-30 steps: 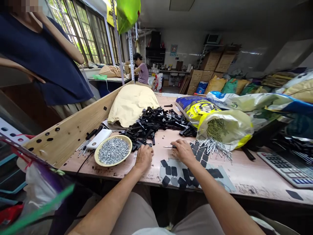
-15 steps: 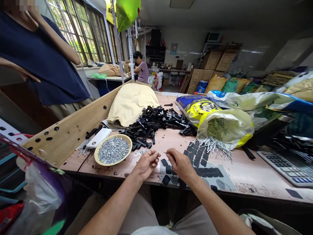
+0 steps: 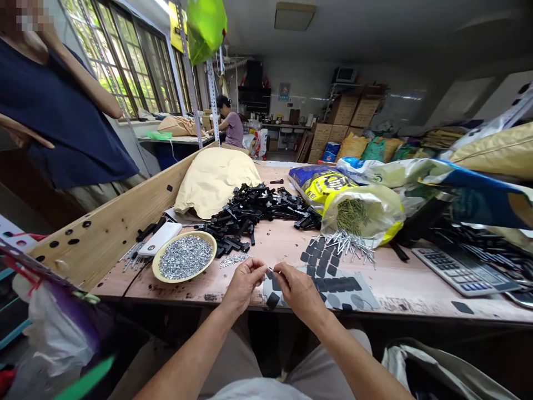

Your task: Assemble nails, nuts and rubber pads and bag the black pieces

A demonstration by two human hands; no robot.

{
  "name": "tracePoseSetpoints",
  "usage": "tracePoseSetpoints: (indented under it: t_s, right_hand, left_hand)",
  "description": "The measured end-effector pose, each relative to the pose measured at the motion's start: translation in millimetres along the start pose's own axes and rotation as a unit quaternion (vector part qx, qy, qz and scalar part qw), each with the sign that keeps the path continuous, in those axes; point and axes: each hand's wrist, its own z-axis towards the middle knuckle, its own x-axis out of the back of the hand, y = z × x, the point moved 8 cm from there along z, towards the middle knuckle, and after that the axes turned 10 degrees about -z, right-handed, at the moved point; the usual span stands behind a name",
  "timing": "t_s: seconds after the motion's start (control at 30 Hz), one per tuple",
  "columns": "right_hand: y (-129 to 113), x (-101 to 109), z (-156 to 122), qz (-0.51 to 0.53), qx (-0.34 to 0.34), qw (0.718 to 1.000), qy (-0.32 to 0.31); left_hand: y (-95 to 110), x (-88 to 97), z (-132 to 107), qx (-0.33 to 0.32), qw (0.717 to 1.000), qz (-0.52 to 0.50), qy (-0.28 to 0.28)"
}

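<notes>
My left hand is closed in a pinch, thumb against forefinger, over the front of the table. Facing it, my right hand pinches too, and the two sets of fingertips nearly meet. A tiny thin piece shows between them, too small to name. Below my right hand lies a grey sheet bearing rows of black rounded-square pads. Small metal nuts are scattered just beyond my left hand. To the left, a yellow bowl is full of the same small silvery pieces.
Black plastic parts are heaped mid-table beside a cream sack. Silvery bolts spill from an open yellow bag. A calculator lies right, a white phone-like box left. One person stands left; another sits behind.
My hands have come closer together, their fingertips now almost touching. The camera view has shifted slightly, so the table appears further left.
</notes>
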Motion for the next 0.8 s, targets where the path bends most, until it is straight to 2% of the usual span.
tracePoseSetpoints:
  t_s: [0.37, 0.67, 0.8]
  right_hand:
    - [5, -4, -13, 0.031, -0.039, 0.999, 0.002]
    - [6, 0, -14, 0.021, -0.033, 0.999, 0.024]
    - [9, 2, -13, 0.107, -0.052, 0.993, 0.016]
  left_hand:
    - [-15, 0.4, 0, 0.036, 0.999, 0.028, 0.016]
    - [-18, -0.3, 3, 0.021, 0.997, 0.069, 0.025]
    - [-17, -5.8, 2, 0.024, 0.998, 0.049, 0.013]
